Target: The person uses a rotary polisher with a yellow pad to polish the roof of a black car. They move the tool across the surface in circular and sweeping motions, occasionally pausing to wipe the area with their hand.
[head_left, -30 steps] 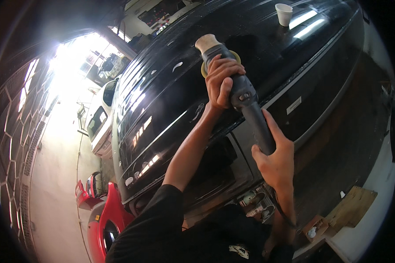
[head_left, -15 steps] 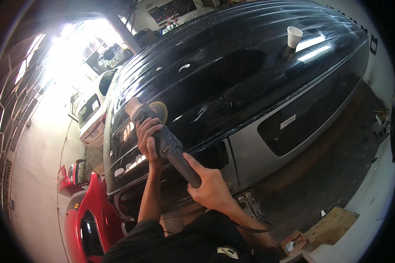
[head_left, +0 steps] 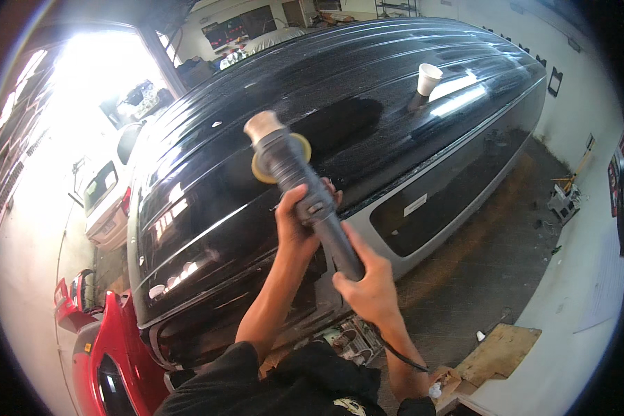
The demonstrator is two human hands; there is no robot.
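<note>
Garage walls in pale paint close in on the right, and bright daylight pours through the open doorway at the upper left, where a white vehicle (head_left: 107, 197) stands outside. Most of the view is filled by the glossy black roof (head_left: 367, 97) of a large vehicle, its ribs running lengthwise and its silver side panel (head_left: 457, 187) dropping toward the concrete floor (head_left: 506, 270). A grey handheld polisher (head_left: 305, 191) lies across the middle, its round yellow pad (head_left: 299, 147) pressed flat on the black paint and its capped head pointing up and away. The left hand (head_left: 299, 218) is wrapped around the middle of the tool's body, fingers closed over it. The right hand (head_left: 371, 288) grips the tail end of the handle, closed tight, with a black cord (head_left: 395, 350) trailing down from it. A white paper cup (head_left: 428, 79) stands upright on the roof, well apart from the pad, toward the far right. A red car (head_left: 100, 353) sits at the lower left, just beside the black vehicle's end. Flat cardboard (head_left: 499, 353) lies on the floor at the lower right, near the wall.
</note>
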